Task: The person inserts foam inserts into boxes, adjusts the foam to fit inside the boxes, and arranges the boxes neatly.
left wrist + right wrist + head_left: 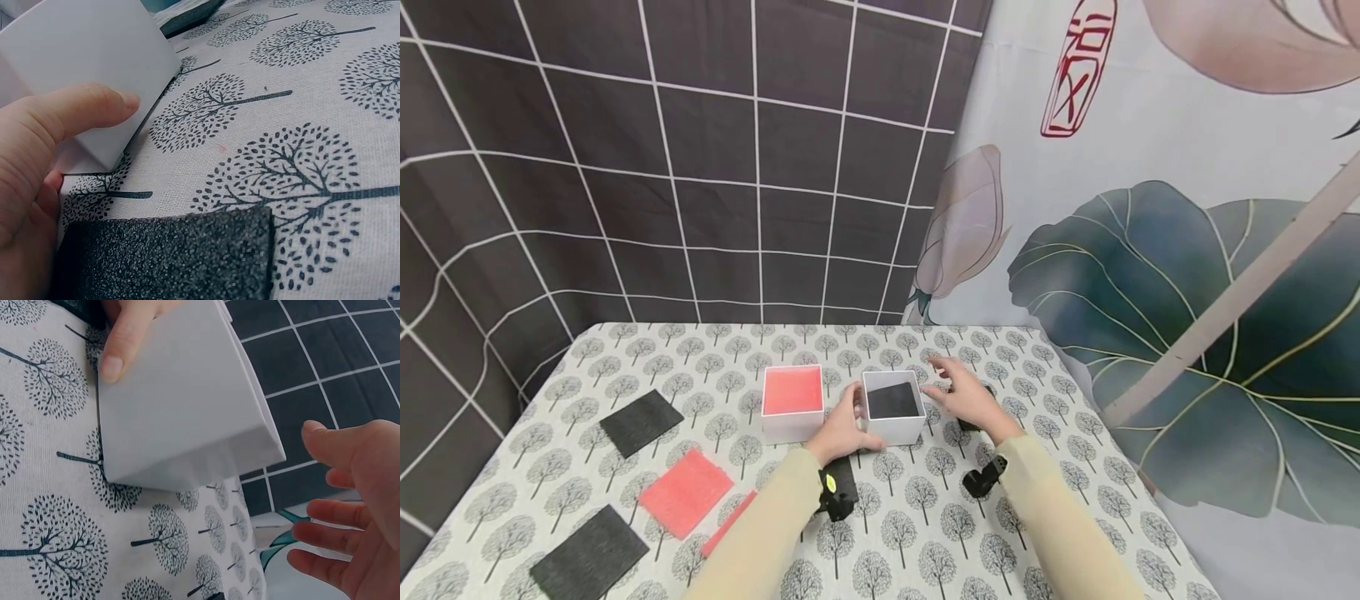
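A white open box stands on the table with a black square piece inside it. My left hand grips the box at its left side, its thumb against the front wall. To the right of the box, my right hand hovers apart from it, fingers spread and holding nothing. In the right wrist view a gap shows between those fingers and the box. A second white box, holding a red piece, stands just left of my left hand.
Black foam-like pieces and a red piece lie at the left. Another red piece is partly under my left sleeve. A black piece lies by my left wrist, and a dark piece behind my right hand. Hanging cloth borders the table.
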`<action>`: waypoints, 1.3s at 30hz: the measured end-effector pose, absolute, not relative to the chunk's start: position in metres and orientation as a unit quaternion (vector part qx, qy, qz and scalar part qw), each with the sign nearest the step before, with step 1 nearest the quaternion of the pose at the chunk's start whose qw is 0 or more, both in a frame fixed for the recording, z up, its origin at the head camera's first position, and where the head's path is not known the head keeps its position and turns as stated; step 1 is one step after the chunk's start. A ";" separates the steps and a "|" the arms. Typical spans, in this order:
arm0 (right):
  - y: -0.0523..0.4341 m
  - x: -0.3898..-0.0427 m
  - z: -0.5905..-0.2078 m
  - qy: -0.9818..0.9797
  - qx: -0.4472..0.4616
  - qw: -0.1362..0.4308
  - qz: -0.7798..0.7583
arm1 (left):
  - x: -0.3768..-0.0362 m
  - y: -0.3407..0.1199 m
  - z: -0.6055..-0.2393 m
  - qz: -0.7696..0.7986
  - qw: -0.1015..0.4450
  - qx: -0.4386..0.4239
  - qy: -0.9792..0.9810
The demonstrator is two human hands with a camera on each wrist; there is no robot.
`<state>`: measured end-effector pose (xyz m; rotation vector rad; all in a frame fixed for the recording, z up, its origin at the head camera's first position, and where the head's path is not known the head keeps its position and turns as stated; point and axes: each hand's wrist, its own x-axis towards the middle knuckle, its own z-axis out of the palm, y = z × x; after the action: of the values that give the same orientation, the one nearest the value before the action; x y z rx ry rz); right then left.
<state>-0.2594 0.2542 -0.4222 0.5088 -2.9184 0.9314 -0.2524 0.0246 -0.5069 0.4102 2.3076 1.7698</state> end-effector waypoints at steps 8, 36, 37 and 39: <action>0.268 -0.258 -0.428 -0.943 0.120 0.037 0.307 | -0.251 0.025 -0.508 0.597 0.097 0.142 0.784; 0.297 -0.252 -0.462 -0.958 -0.097 -0.050 0.267 | -0.254 0.025 -0.512 0.596 0.095 0.141 0.785; 0.297 -0.252 -0.464 -0.959 -0.104 -0.047 0.259 | -0.253 0.025 -0.512 0.596 0.095 0.141 0.785; 0.297 -0.252 -0.467 -0.964 -0.112 -0.042 0.239 | -0.253 0.025 -0.511 0.595 0.095 0.140 0.786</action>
<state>-0.2520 0.2973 -0.4671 -0.3612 -3.1107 0.7706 -0.2528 0.0248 -0.5114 0.4166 2.3290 1.7647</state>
